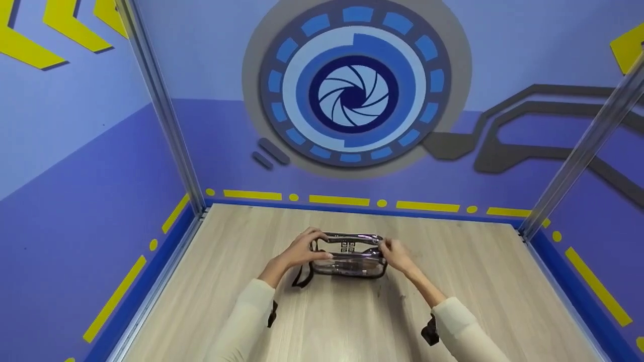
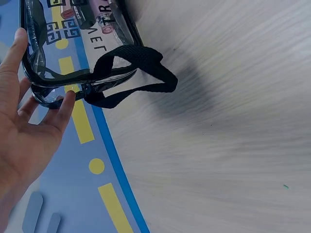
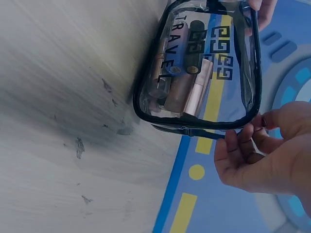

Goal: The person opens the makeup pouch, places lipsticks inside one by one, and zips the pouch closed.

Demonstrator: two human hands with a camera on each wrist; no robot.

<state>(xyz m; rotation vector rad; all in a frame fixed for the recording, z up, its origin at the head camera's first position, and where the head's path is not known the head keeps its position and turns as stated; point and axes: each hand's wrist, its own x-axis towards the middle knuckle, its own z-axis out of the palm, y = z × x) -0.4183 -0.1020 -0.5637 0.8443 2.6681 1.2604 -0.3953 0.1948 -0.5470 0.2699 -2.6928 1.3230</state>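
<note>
A clear plastic travel pouch (image 1: pixel 347 265) with black trim stands on the table, "TRAVEL" lettered on its front. Several cosmetic tubes (image 3: pixel 182 90) show through its wall in the right wrist view. My left hand (image 1: pixel 302 249) grips the pouch's left end, thumb on the near top edge and fingers over the far side. From that end a black wrist strap (image 2: pixel 163 77) hangs in a loop. At the right top corner, my right hand (image 1: pixel 397 255) pinches the black edging between thumb and curled fingers; a small dark bit shows at the thumb tip.
The wooden table (image 1: pixel 332 322) has dark scuff marks (image 3: pixel 80 147) to the right of the pouch. A blue printed wall (image 1: pixel 216 136) rises behind it, with side walls and metal corner posts (image 1: pixel 161 105) left and right.
</note>
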